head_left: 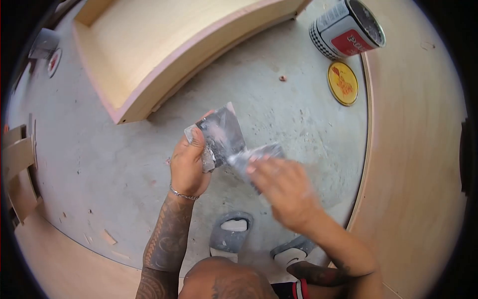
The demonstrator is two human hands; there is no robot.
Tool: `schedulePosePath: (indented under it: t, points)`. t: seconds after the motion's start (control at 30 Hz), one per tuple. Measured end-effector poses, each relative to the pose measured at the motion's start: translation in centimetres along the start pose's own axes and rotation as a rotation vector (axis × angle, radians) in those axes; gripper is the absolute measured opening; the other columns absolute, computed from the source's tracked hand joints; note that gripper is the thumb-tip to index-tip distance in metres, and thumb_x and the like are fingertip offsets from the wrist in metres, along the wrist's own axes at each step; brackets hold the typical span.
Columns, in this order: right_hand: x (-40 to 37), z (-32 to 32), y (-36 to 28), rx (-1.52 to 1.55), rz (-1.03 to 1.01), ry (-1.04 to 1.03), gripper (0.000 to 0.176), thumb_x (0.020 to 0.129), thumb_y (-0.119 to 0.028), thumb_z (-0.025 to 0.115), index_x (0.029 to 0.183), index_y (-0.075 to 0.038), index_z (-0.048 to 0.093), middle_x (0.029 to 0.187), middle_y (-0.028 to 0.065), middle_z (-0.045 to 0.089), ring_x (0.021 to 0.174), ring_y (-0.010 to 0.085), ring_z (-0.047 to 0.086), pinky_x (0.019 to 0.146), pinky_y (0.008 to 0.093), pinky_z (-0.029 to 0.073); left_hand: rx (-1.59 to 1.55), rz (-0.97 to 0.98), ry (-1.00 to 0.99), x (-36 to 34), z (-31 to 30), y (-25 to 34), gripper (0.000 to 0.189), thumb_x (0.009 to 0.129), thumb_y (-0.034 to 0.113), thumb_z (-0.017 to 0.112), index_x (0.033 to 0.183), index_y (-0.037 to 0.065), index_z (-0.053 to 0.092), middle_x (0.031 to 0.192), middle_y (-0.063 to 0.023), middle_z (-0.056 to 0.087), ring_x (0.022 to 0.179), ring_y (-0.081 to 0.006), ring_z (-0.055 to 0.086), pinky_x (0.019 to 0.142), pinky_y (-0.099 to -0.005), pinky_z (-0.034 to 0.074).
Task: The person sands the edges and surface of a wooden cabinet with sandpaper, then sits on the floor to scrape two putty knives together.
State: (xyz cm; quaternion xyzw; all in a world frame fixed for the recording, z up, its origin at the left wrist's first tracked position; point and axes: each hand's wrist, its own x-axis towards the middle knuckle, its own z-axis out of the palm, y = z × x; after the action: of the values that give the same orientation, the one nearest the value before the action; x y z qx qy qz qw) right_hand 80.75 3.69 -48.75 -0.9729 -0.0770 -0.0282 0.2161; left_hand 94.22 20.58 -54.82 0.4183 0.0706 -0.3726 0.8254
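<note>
My left hand (188,164) is closed on a dark, flat putty spreader (224,130), with the thumb pressed over its left edge. Pale pinkish putty is smeared on the face of that spreader, and whitish dried remains cling to its left side. My right hand (286,189), blurred by motion, grips a second putty spreader (264,152) that is streaked with putty. The left end of this second blade meets or nearly meets the lower right edge of the first one; blur hides whether they touch. Both tools are above the grey floor (149,199).
A curved wooden piece (194,55) with pinkish edges stands ahead. At the upper right, an open can (343,32) with a red label stands near a yellow lid (342,83). Wood offcuts (21,164) lie at the left, and plywood (413,164) lines the right side.
</note>
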Motion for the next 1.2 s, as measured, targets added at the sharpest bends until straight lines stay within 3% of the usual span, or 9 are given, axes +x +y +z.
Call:
schedulePosePath:
  t: [0.2, 0.27, 0.33, 0.4, 0.47, 0.53, 0.97, 1.07, 1.2]
  points:
    - [1.1, 4.4, 2.1, 0.069, -0.049, 0.060, 0.055, 0.072, 0.004, 0.055, 0.126, -0.006, 0.057, 0.126, 0.0110, 0.061, 0.115, 0.0306, 0.057, 0.091, 0.0433, 0.042, 0.076, -0.054, 0.014, -4.4, -2.4, 3.5, 0.055, 0.105, 0.039, 0.040, 0.140, -0.003, 0.043, 0.126, -0.0124, 0.060, 0.112, -0.0227, 0.061, 0.098, -0.0384, 0.049]
    - [1.6, 3.7, 1.7, 0.106, 0.032, 0.136, 0.044, 0.083, -0.007, 0.054, 0.127, -0.007, 0.057, 0.127, 0.0108, 0.059, 0.117, 0.0287, 0.054, 0.090, 0.0432, 0.042, 0.095, -0.054, -0.030, -6.1, -2.9, 4.0, 0.055, 0.105, 0.040, 0.040, 0.141, -0.003, 0.042, 0.128, -0.0125, 0.059, 0.113, -0.0220, 0.061, 0.099, -0.0382, 0.049]
    - [1.0, 2.2, -1.8, 0.170, -0.066, 0.139, 0.044, 0.083, -0.006, 0.053, 0.127, -0.007, 0.057, 0.127, 0.0110, 0.059, 0.116, 0.0295, 0.054, 0.089, 0.0437, 0.041, 0.281, 0.207, 0.228, -6.7, -2.8, 2.7, 0.051, 0.106, 0.036, 0.039, 0.136, -0.005, 0.047, 0.124, -0.0125, 0.060, 0.109, -0.0218, 0.062, 0.094, -0.0355, 0.050]
    - [0.3, 2.8, -3.8, 0.228, -0.155, 0.157, 0.044, 0.083, -0.005, 0.053, 0.126, -0.006, 0.057, 0.127, 0.0111, 0.059, 0.115, 0.0304, 0.055, 0.089, 0.0443, 0.041, 0.221, 0.105, 0.432, -7.4, -4.6, 0.4, 0.049, 0.107, 0.034, 0.040, 0.138, -0.003, 0.047, 0.125, -0.0135, 0.060, 0.111, -0.0233, 0.061, 0.095, -0.0362, 0.049]
    - [0.0, 5.4, -2.7, 0.261, -0.085, 0.153, 0.045, 0.081, -0.002, 0.053, 0.125, -0.005, 0.057, 0.127, 0.0118, 0.060, 0.111, 0.0321, 0.055, 0.088, 0.0455, 0.041, 1.280, 0.470, 0.413, -7.6, -5.9, -5.1, 0.048, 0.107, 0.032, 0.041, 0.137, -0.003, 0.048, 0.122, -0.0125, 0.062, 0.112, -0.0224, 0.060, 0.097, -0.0360, 0.047]
    - [0.0, 4.7, -0.7, 0.316, 0.012, 0.165, 0.047, 0.079, -0.001, 0.054, 0.126, -0.005, 0.056, 0.126, 0.0120, 0.060, 0.110, 0.0327, 0.055, 0.088, 0.0454, 0.042, 0.108, 0.365, 0.261, -7.1, -0.1, -3.3, 0.046, 0.107, 0.031, 0.041, 0.137, -0.004, 0.049, 0.118, -0.0122, 0.064, 0.110, -0.0222, 0.060, 0.098, -0.0369, 0.045]
    - [-2.2, 1.5, 0.1, 0.260, 0.312, 0.234, 0.054, 0.071, 0.004, 0.058, 0.124, -0.004, 0.055, 0.129, 0.0148, 0.057, 0.111, 0.0333, 0.054, 0.094, 0.0451, 0.040, 0.235, 0.248, 0.144, -2.6, 1.7, -7.3, 0.044, 0.107, 0.036, 0.040, 0.125, -0.001, 0.055, 0.118, -0.0082, 0.063, 0.108, -0.0173, 0.059, 0.097, -0.0328, 0.045]
    - [-2.5, 0.0, -2.4, 0.145, 0.098, 0.188, 0.054, 0.072, 0.003, 0.058, 0.125, -0.005, 0.055, 0.129, 0.0151, 0.057, 0.112, 0.0330, 0.054, 0.094, 0.0449, 0.039, 0.172, 0.363, 0.299, -3.0, 2.5, -6.7, 0.041, 0.108, 0.033, 0.039, 0.122, 0.000, 0.057, 0.116, -0.0075, 0.064, 0.107, -0.0167, 0.059, 0.095, -0.0324, 0.045]
    - [-1.6, 3.0, -2.1, 0.172, 0.161, 0.192, 0.054, 0.072, 0.004, 0.056, 0.126, -0.004, 0.055, 0.129, 0.0148, 0.057, 0.111, 0.0342, 0.054, 0.095, 0.0459, 0.038, 0.186, 0.215, 0.217, -3.7, 2.4, -6.0, 0.041, 0.107, 0.035, 0.039, 0.118, 0.000, 0.058, 0.094, -0.0044, 0.060, 0.085, -0.0168, 0.058, 0.079, -0.0345, 0.049]
